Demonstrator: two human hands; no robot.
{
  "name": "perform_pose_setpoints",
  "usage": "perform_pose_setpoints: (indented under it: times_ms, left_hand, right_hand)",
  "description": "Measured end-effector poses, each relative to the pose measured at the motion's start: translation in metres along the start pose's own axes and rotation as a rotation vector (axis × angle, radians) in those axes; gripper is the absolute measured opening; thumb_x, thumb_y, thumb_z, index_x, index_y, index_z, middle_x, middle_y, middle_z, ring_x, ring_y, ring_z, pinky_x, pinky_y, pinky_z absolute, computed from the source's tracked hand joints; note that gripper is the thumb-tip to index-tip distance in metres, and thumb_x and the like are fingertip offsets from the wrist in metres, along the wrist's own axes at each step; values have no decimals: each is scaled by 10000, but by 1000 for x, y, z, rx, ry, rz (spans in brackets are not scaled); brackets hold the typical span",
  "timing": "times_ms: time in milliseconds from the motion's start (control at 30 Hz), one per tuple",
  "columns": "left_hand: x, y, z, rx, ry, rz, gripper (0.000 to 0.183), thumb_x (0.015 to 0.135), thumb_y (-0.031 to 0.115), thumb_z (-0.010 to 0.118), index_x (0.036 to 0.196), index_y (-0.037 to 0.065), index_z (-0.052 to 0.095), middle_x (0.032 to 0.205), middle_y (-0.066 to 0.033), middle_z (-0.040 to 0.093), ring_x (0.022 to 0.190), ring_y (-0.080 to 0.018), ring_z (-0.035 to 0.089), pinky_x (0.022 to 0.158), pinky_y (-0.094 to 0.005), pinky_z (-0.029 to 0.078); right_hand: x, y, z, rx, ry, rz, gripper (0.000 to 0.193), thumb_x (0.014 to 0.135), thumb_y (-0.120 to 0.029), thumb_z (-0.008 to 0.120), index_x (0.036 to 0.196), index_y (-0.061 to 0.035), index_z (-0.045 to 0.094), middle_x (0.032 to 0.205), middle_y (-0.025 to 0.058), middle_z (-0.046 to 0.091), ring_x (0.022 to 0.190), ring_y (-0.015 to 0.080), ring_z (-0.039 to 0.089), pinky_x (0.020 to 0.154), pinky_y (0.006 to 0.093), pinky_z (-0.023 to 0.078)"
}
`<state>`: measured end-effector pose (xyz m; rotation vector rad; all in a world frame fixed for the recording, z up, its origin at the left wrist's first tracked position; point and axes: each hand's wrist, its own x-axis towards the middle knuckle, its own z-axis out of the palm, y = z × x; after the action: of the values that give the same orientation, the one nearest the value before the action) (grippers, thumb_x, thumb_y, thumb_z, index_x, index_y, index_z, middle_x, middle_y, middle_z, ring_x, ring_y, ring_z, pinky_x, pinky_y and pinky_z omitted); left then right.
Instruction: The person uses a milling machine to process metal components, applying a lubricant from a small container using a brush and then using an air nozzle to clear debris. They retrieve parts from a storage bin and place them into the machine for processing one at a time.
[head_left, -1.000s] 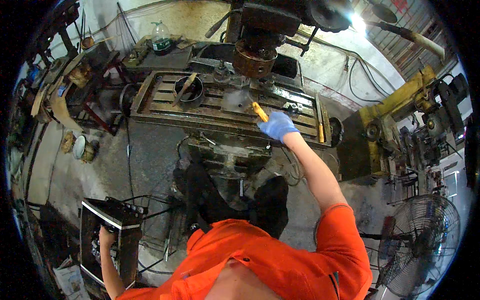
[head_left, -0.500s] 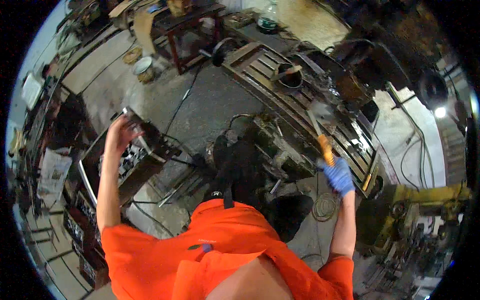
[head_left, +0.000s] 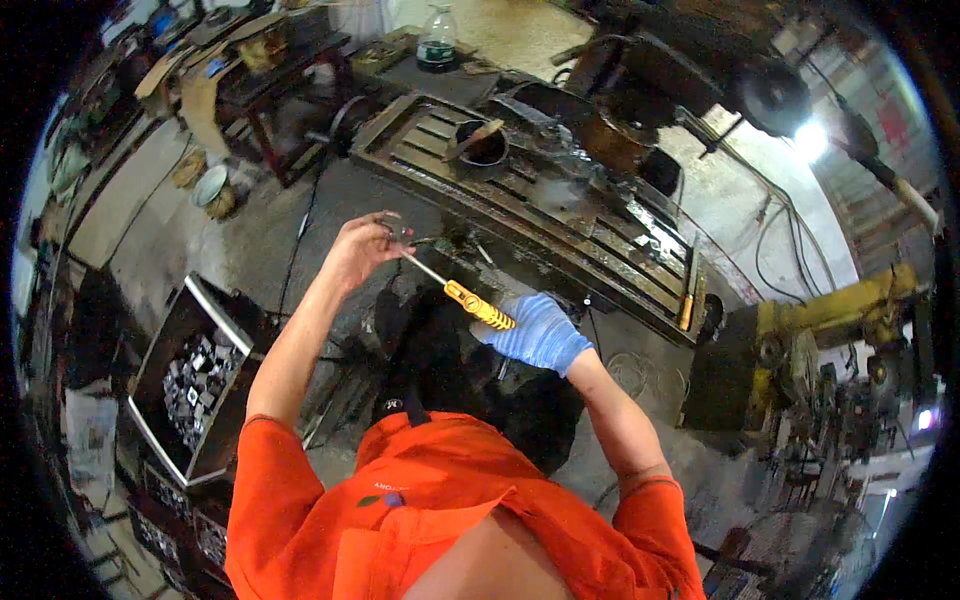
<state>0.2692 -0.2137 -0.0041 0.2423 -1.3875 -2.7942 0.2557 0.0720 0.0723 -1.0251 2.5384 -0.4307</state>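
Observation:
My right hand (head_left: 537,332), in a blue knit glove, is closed round the yellow handle of a file (head_left: 480,303). The thin metal blade slants up and left toward my bare left hand (head_left: 362,252). Those fingers are pinched on a small metal piece (head_left: 399,228), partly hidden and blurred. Where the blade tip meets the fingers, I cannot tell whether it touches the piece. Both hands are in front of me, short of the slotted machine table (head_left: 560,235). To the left, an open box (head_left: 158,440) holds many small metal blocks (head_left: 200,385).
On the machine table stand a dark round pot (head_left: 482,150) with a flat stick across it and another yellow-handled tool (head_left: 687,310). A clear bottle (head_left: 437,45) stands behind. A bucket (head_left: 211,187) sits on the floor at left; yellow machinery (head_left: 840,300) is at right.
My left hand has come from over the box of blocks to the middle, now with a small piece. My right hand has swung the file leftward, away from the machine table.

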Motion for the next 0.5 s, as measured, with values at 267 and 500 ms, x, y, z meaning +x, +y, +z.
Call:
perform_pose_setpoints:
  times_ms: [267, 500]
  left_hand:
    - [26, -11, 42, 723, -70, 59, 372, 795, 102, 529, 1103, -82, 430, 729, -135, 571, 525, -165, 581, 419, -281, 461]
    - [85, -33, 114, 1228, -170, 224, 239, 720, 169, 557, 845, -9, 459, 577, -123, 539, 507, -237, 563, 473, -344, 443]
  right_hand:
    - [-33, 11, -27, 120, -41, 35, 546, 741, -554, 515, 756, -20, 627, 693, 217, 578, 672, 376, 566, 604, 409, 447]
    - [-63, 73, -44, 50, 53, 223, 521, 731, -539, 548, 743, -23, 620, 620, 217, 550, 630, 346, 582, 585, 400, 445]
